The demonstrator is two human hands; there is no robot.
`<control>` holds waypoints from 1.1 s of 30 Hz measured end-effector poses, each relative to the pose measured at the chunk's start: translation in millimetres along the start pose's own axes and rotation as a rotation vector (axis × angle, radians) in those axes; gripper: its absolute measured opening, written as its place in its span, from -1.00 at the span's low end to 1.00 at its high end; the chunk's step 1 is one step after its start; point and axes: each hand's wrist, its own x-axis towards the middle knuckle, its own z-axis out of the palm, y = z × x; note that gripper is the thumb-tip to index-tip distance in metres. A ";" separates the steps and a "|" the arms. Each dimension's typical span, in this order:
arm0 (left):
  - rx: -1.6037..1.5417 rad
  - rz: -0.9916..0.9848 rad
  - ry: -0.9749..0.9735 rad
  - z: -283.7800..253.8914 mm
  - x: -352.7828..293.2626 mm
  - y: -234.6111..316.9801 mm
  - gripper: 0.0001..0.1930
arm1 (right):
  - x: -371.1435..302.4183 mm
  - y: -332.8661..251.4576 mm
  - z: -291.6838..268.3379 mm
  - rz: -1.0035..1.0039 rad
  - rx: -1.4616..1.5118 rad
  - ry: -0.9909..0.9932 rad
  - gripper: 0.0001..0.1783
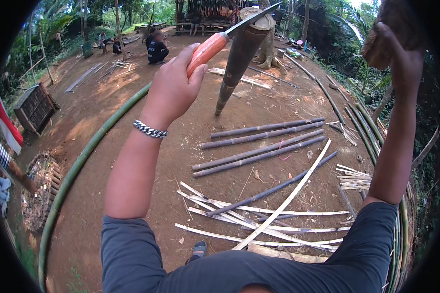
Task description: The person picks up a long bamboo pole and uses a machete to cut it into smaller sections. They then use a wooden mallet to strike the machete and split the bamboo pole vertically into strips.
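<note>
My left hand [173, 88] is wrapped round the orange-red wooden handle of a machete [215, 46], with a chain bracelet at the wrist. The machete's blade lies across the top end of a thick dark bamboo pole [237, 66], which stands nearly upright with its foot on the ground. High at the upper right, my right hand [407, 63] grips a rough brown chunk of wood [396, 27], held up apart from the blade. The dark rim of the picture hides part of that chunk.
Several dark bamboo poles [264, 142] lie on the earth ahead. Nearer me are pale split bamboo strips [288, 195], some crossing. A long green bamboo pole [78, 158] lies at left, more poles [364, 127] at right. People [156, 49] sit or crouch farther off, near a tree [268, 49].
</note>
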 end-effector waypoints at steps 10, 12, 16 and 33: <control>0.017 0.055 0.034 21.3 10.9 -8.9 -0.52 | -94.1 16.9 80.5 0.447 -0.008 -0.409 0.19; 0.015 0.046 0.037 22.3 10.9 -14.6 -0.52 | -74.9 3.3 63.4 0.442 0.111 -0.312 0.21; 0.024 0.012 0.003 21.6 21.8 -19.8 -0.52 | -23.8 6.2 20.7 0.243 0.113 -0.040 0.02; 0.025 -0.081 -0.143 38.9 11.1 -39.6 -0.49 | -56.1 -3.4 87.4 0.456 -0.190 -0.802 0.24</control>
